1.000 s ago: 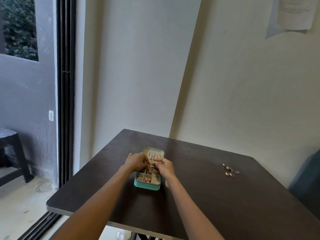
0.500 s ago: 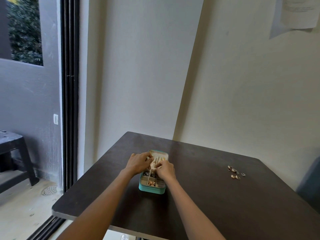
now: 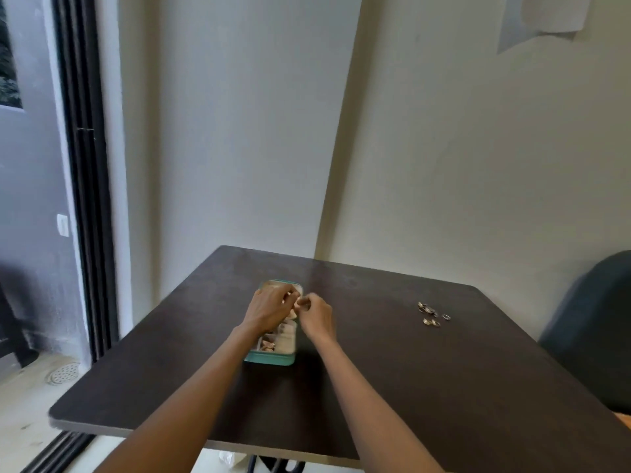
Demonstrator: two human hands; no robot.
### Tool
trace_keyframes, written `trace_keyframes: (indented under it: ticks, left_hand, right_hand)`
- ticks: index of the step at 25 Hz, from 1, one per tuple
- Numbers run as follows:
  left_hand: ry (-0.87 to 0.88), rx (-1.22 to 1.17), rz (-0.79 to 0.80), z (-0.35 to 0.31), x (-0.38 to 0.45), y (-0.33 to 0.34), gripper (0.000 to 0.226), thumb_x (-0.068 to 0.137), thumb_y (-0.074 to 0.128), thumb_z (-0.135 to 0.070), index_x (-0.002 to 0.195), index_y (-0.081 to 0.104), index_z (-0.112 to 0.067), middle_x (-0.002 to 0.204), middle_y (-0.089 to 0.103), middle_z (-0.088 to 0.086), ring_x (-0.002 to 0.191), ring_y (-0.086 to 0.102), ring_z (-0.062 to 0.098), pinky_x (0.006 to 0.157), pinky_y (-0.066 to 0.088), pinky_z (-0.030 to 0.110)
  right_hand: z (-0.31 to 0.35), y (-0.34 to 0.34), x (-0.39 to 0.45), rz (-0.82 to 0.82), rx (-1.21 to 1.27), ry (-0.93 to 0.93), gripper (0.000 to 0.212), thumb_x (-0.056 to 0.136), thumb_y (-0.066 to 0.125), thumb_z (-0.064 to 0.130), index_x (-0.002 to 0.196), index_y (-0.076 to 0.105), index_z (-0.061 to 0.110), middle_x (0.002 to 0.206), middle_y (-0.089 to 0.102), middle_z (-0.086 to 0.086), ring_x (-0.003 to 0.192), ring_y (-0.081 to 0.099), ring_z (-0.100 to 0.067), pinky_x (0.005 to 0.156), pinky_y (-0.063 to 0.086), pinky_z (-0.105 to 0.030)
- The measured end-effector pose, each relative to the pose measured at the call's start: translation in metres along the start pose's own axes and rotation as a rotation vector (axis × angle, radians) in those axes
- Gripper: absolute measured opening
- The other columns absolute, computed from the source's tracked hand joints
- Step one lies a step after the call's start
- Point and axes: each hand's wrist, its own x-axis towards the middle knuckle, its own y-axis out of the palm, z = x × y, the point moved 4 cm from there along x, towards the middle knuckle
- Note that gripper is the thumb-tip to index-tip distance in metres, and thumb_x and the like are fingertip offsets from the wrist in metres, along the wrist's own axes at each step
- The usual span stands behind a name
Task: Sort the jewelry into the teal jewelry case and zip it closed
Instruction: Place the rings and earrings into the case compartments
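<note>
Far left: dark door frame (image 3: pixel 83 186), a floor drain (image 3: pixel 64 372) on the pale floor outside. Cream walls meet in a corner behind a dark table (image 3: pixel 409 387). Paper (image 3: pixel 543 18) is pinned to the wall top right, cut off by the frame edge.

Teal case (image 3: pixel 269 359) lies open left of table centre, long axis running away from the camera, near short end facing the person. Cream compartments; something gold sits in the near-left one, too blurred to identify.

Left hand (image 3: pixel 269 308) is over the case's middle and hides it, fingers curled; cannot tell whether it holds anything. Right hand (image 3: pixel 316 315) hovers at the case's right edge, fingertips pinched together; any item between them is too small to make out.

Loose rings (image 3: pixel 432 314) cluster well apart to the right. Dark chair (image 3: pixel 594 336) at far right, partly cut off.
</note>
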Motion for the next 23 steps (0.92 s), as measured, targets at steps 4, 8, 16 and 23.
trace_keyframes:
  ticks: [4, 8, 16, 23]
  left_hand:
    - [0.048, -0.208, 0.080, -0.052, 0.019, 0.065, 0.021, 0.095, 0.048, -0.023, 0.111, 0.060, -0.016, 0.109, 0.061, 0.004, 0.102, 0.057, 0.020, 0.091, 0.045, 0.036]
    - [0.049, -0.352, 0.148, -0.113, 0.037, 0.141, 0.026, 0.094, 0.051, -0.019, 0.117, 0.055, -0.009, 0.113, 0.058, 0.007, 0.104, 0.056, 0.021, 0.092, 0.044, 0.029]
    - [-0.049, -0.454, 0.243, -0.169, 0.074, 0.245, 0.034, 0.092, 0.053, -0.013, 0.126, 0.048, -0.013, 0.121, 0.051, 0.003, 0.098, 0.055, 0.015, 0.089, 0.044, 0.023]
    - [-0.078, -0.429, 0.159, -0.171, 0.121, 0.271, 0.040, 0.093, 0.051, -0.010, 0.133, 0.045, -0.013, 0.126, 0.047, 0.002, 0.113, 0.051, 0.013, 0.092, 0.041, 0.023]
  right_hand:
    - [-0.047, -0.048, 0.006, -0.133, 0.002, 0.085, 0.022, 0.097, 0.042, 0.022, 0.106, 0.061, 0.015, 0.110, 0.065, -0.006, 0.102, 0.060, -0.025, 0.073, 0.041, -0.029]
    - [-0.122, -0.108, 0.017, -0.293, -0.114, 0.147, 0.019, 0.096, 0.044, 0.026, 0.104, 0.061, 0.021, 0.108, 0.065, -0.002, 0.104, 0.059, -0.022, 0.078, 0.045, -0.032]
    - [-0.243, -0.194, 0.064, -0.497, -0.050, 0.364, 0.019, 0.095, 0.048, 0.015, 0.105, 0.063, 0.019, 0.116, 0.059, -0.003, 0.109, 0.054, -0.020, 0.085, 0.044, -0.029]
    - [-0.264, -0.195, 0.116, -0.350, -0.220, 0.281, 0.028, 0.094, 0.054, 0.033, 0.120, 0.061, 0.026, 0.115, 0.057, 0.004, 0.106, 0.058, -0.015, 0.079, 0.041, -0.025]
